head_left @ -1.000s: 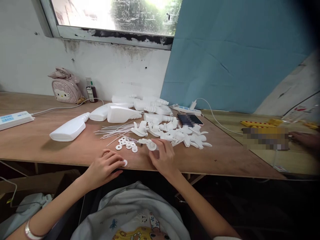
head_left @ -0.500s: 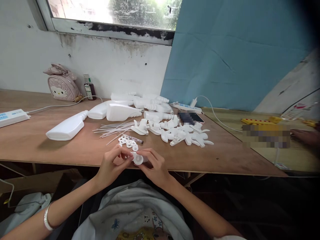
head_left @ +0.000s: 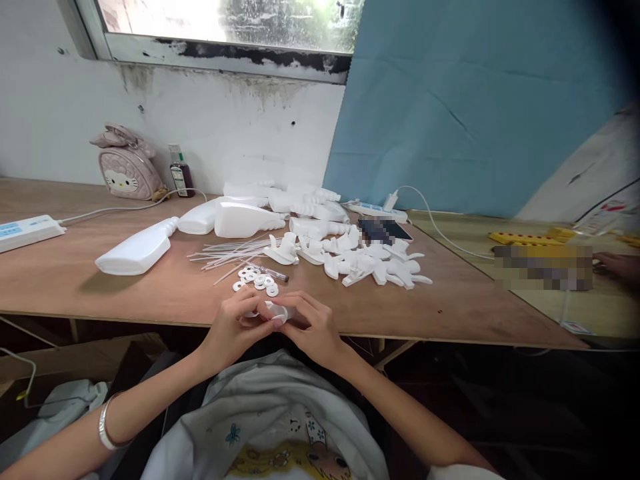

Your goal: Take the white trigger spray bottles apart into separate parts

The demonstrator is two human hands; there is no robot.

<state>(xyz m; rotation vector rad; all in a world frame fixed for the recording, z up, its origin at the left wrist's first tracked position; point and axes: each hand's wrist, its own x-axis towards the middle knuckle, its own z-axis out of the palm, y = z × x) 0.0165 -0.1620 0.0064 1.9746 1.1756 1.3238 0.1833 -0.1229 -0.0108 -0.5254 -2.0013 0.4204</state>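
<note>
Just above the table's front edge, both my hands meet at a white trigger sprayer head (head_left: pixel 277 311), its round collar turned toward me. My right hand (head_left: pixel 313 327) is closed around its right side. The thumb and fingers of my left hand (head_left: pixel 240 323) press at the collar's left rim and opening; whether a small washer is under them is hidden. Beyond my fingers lie several flat white washers (head_left: pixel 259 280) and a slim clear pen-like item (head_left: pixel 270 272). Behind these are thin white dip tubes (head_left: pixel 225 253), with a pile of white sprayer heads (head_left: pixel 363 263) to the right.
White bottles (head_left: pixel 135 250) lie on their sides toward the back. A dark phone (head_left: pixel 383 230) and a power strip (head_left: pixel 377 212) are behind the sprayer heads. At left are another power strip (head_left: pixel 30 232), a pink bag (head_left: pixel 125 170) and a dark sauce bottle (head_left: pixel 181 175). Another person's hand (head_left: pixel 617 267) shows far right.
My left thumb and fingers have moved right, onto the collar's opening. The sprayer head's collar is tilted and more covered by my fingers. The view has shifted slightly.
</note>
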